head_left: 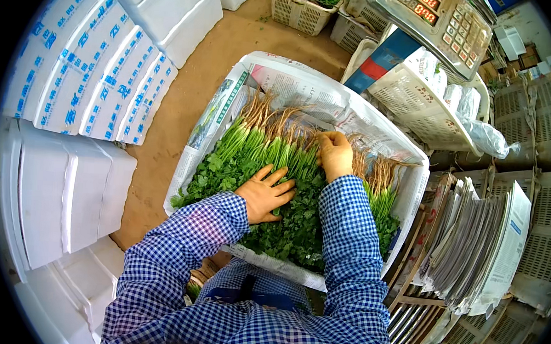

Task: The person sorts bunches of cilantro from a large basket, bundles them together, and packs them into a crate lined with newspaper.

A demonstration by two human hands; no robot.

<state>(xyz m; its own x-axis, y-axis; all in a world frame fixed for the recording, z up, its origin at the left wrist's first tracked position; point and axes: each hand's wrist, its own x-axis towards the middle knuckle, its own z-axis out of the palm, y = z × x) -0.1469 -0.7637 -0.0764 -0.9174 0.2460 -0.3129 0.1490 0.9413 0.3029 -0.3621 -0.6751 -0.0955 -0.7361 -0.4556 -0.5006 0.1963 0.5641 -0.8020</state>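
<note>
Rows of coriander (298, 211) with green leaves, pale stems and brown roots fill a white box (173, 181) lined with newspaper (330, 104). The leafy ends lie toward me and the roots point to the far side. My left hand (265, 193) rests on the leaves and lower stems, fingers spread. Further right, my right hand (334, 155) is closed, its curled fingertips at the root end of the stems. What exactly is between those fingertips is partly hidden by the hand.
White foam boxes (41, 183) are stacked on the left, some with blue-printed tape (86, 66). A digital scale (439, 24) stands at the far right over a plastic crate (412, 95). Stacked newspapers (466, 247) lie on the right. Another crate (301, 13) holds greens at the back.
</note>
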